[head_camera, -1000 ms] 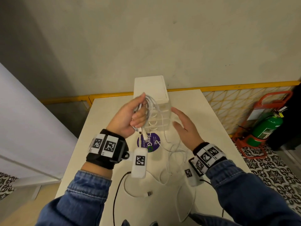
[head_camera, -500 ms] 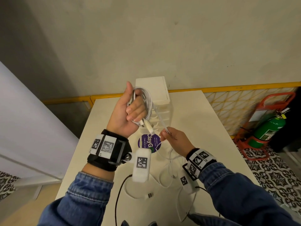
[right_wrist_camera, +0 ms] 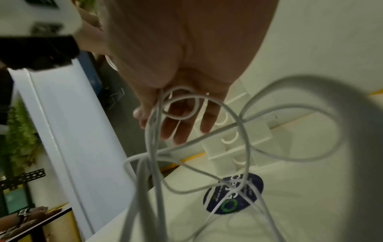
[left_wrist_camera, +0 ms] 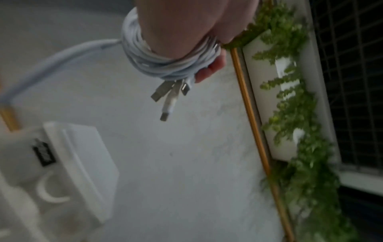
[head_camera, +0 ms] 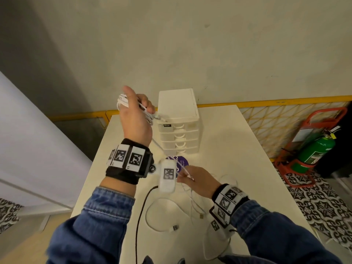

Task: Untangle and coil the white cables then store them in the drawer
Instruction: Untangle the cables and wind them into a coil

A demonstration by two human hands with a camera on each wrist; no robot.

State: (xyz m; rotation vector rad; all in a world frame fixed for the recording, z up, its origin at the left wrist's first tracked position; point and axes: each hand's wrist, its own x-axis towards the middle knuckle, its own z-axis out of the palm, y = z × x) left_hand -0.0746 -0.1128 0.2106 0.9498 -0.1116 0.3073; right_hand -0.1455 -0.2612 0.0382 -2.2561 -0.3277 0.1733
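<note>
My left hand (head_camera: 140,106) is raised left of the white drawer unit (head_camera: 179,121) and grips a coil of white cables (left_wrist_camera: 157,63) wound round its fingers. Three plugs (left_wrist_camera: 167,96) hang from the coil. One white strand (head_camera: 159,146) runs down from it to my right hand (head_camera: 183,177), which pinches it low over the table (head_camera: 228,149). In the right wrist view the right hand (right_wrist_camera: 165,114) holds that strand while tangled loops (right_wrist_camera: 207,147) hang below it. More loose white cable (head_camera: 163,214) lies on the table. All drawers look shut.
A purple round sticker (head_camera: 181,162) lies in front of the drawer unit. A black cord (head_camera: 141,216) runs off the table's near edge. A green fire extinguisher (head_camera: 316,149) stands on the floor at right; a yellow railing runs behind the table.
My left hand has lifted and swung left with the coil, turning its back toward me. My right hand has drawn back toward me, pulling the strand out longer.
</note>
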